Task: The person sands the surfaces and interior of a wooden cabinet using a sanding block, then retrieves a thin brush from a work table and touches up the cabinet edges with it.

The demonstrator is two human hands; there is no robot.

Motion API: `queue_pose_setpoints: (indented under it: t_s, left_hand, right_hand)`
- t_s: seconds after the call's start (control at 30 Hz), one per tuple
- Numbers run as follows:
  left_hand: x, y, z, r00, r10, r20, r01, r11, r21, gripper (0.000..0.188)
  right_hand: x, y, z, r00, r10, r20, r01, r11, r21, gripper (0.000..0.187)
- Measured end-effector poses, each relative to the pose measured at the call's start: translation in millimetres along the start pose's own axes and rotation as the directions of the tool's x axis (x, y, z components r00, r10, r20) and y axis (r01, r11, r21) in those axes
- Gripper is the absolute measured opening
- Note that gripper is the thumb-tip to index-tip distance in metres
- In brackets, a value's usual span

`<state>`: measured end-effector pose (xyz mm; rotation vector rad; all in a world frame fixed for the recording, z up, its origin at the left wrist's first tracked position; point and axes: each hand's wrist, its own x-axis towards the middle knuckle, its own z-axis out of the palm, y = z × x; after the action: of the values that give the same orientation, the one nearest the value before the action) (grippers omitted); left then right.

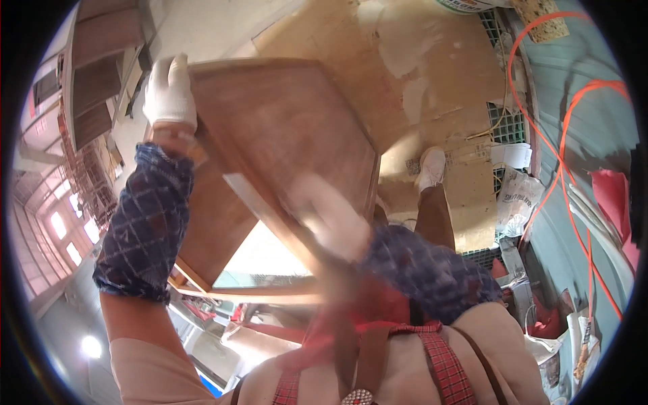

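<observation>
A brown wooden cabinet piece (290,121) with a raised rim and flat panels stands tilted in front of me. My left hand (169,94), in a white glove, grips its far left corner with the fingers over the edge. My right hand (331,216), also gloved, is smeared by motion across the piece's near right side. Whether it holds anything is hidden by the blur. Between the hands a pale strip (241,196) lies along a wooden rail. Bright light shows through an opening in the near part of the piece. Blue patterned sleeves cover both forearms.
Stained plywood sheets (439,81) cover the floor on the right, where a shoe (432,167) stands. An orange hose (561,148) loops down beside the pale green wall. A plastic bag (518,202) lies near that wall. More brown wooden panels (104,67) stand at the far left.
</observation>
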<state>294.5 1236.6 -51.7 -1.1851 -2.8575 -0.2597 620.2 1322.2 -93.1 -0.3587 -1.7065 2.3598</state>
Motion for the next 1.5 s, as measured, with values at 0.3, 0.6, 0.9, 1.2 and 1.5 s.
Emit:
queue_pose_setpoints:
  t_s: [0.3, 0.6, 0.9, 1.2, 1.5]
  left_hand:
    - [21.7, 55.0, -25.5, 0.984, 0.121, 0.129, -0.101, 0.984, -0.149, 0.023]
    - [22.9, 66.9, -22.0, 0.983, -0.045, 0.177, 0.084, 0.973, -0.215, 0.023]
    - [34.8, 41.8, -32.6, 0.888, 0.172, 0.426, -0.123, 0.982, -0.141, 0.026]
    - [31.7, 36.3, -30.4, 0.859, 0.147, 0.49, -0.101, 0.988, -0.118, 0.023]
    - [40.3, 50.3, -30.6, 0.859, 0.117, 0.499, -0.088, 0.993, -0.081, 0.019]
  right_hand:
    - [-41.6, 17.3, -0.5, 0.998, 0.0, 0.062, 0.0, 1.0, -0.002, 0.012]
    - [189.3, 55.3, 22.5, 0.921, -0.39, -0.006, 0.39, 0.919, 0.048, 0.021]
    - [247.8, 304.6, -27.7, 0.944, -0.214, -0.252, 0.158, 0.961, -0.227, 0.016]
    - [235.3, 203.1, 2.2, 0.934, -0.157, -0.321, 0.119, 0.984, -0.135, 0.009]
    - [251.9, 152.5, 13.4, 0.909, -0.416, -0.013, 0.416, 0.906, 0.077, 0.009]
